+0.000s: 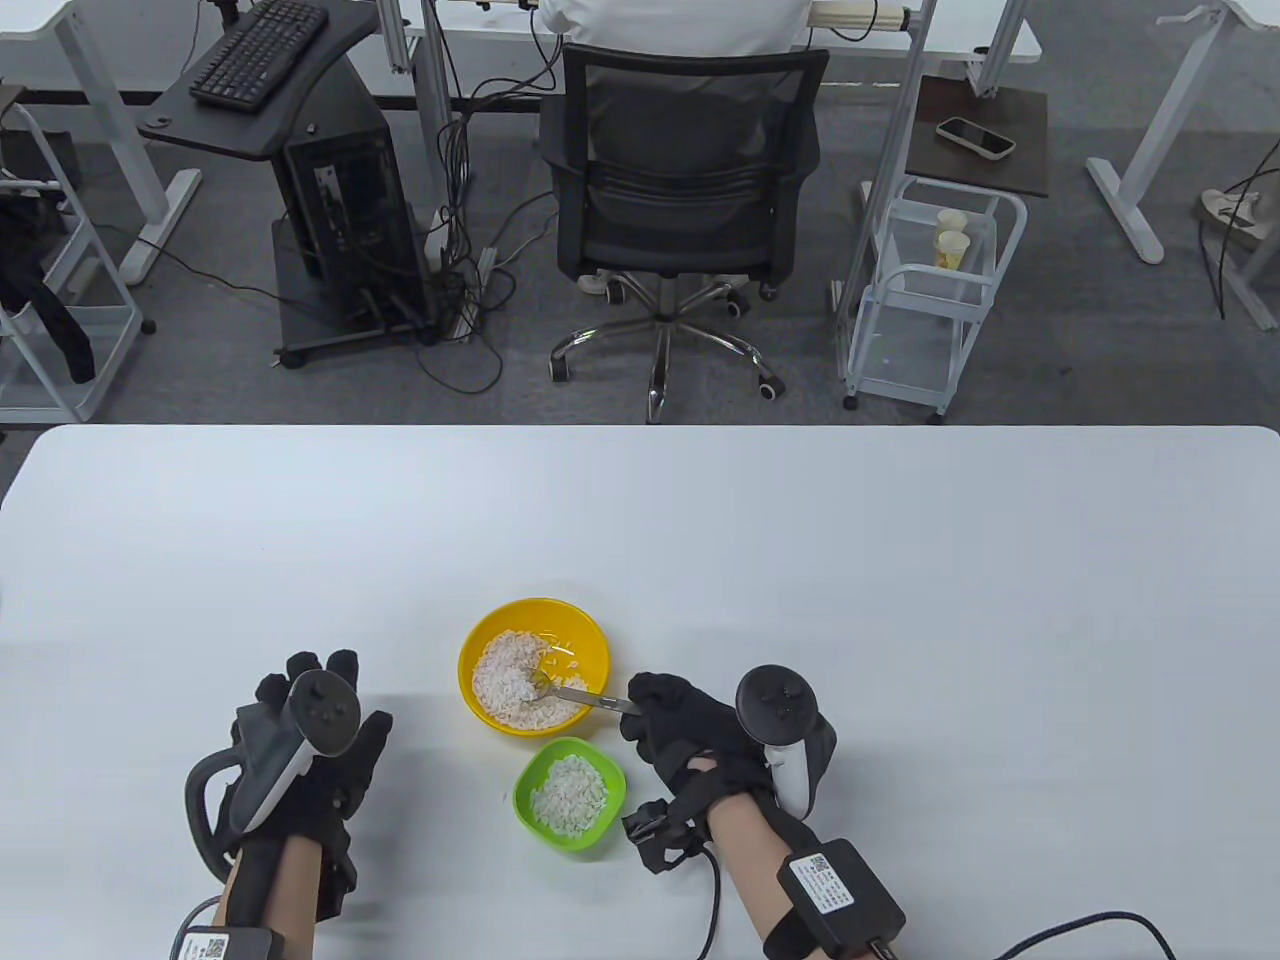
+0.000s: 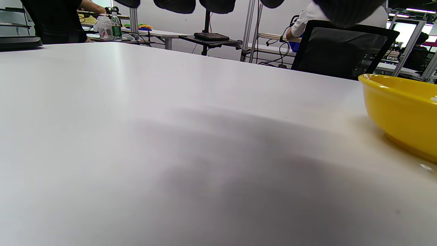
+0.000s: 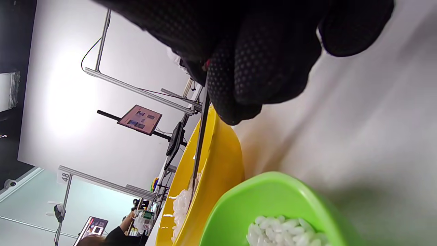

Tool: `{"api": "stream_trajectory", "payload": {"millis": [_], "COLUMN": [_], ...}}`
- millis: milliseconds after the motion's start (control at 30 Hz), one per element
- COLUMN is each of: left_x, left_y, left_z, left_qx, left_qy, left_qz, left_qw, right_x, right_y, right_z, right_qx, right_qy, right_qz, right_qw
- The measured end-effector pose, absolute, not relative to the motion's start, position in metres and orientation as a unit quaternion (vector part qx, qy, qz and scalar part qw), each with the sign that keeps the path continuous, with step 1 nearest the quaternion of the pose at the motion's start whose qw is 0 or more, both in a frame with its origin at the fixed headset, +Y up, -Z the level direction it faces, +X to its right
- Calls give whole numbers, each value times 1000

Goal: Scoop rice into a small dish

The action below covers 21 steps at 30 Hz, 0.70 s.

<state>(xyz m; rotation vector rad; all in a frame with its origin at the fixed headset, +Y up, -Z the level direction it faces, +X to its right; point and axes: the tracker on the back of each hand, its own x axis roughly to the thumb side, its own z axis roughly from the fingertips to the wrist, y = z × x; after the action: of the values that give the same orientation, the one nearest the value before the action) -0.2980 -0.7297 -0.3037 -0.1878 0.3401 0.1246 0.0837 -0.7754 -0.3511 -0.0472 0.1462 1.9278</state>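
Observation:
A yellow bowl of rice stands at the table's front middle. It also shows in the left wrist view and the right wrist view. A small green dish with some rice sits just in front of it. My right hand grips the handle of a metal spoon, whose bowl lies in the yellow bowl's rice. The handle shows edge-on in the right wrist view. My left hand rests flat on the table left of the bowls and holds nothing.
The white table stretches wide behind and beside the bowls. Beyond its far edge stand an office chair, a computer stand and a small white cart.

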Motion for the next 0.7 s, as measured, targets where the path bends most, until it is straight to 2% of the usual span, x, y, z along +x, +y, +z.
{"api": "stream_trajectory", "payload": {"millis": [333,633,700], "left_x": [-298,-301,-302], "left_y": [-730,-729,-729], "left_z": [-304,-303,-303], "left_qx": [-94,-95,-94], "left_qy": [168,173,171], "left_qz": [64,71,74], "left_qw": [979,978,978], "right_x": [95,118,123], "right_y": [-771,-748,-741], "right_z": [-354,-354,-355], "right_qx": [-21,3,20], "right_qy": [61,55,71], "right_qz": [795,775,780], "right_qw": [603,629,622]}}
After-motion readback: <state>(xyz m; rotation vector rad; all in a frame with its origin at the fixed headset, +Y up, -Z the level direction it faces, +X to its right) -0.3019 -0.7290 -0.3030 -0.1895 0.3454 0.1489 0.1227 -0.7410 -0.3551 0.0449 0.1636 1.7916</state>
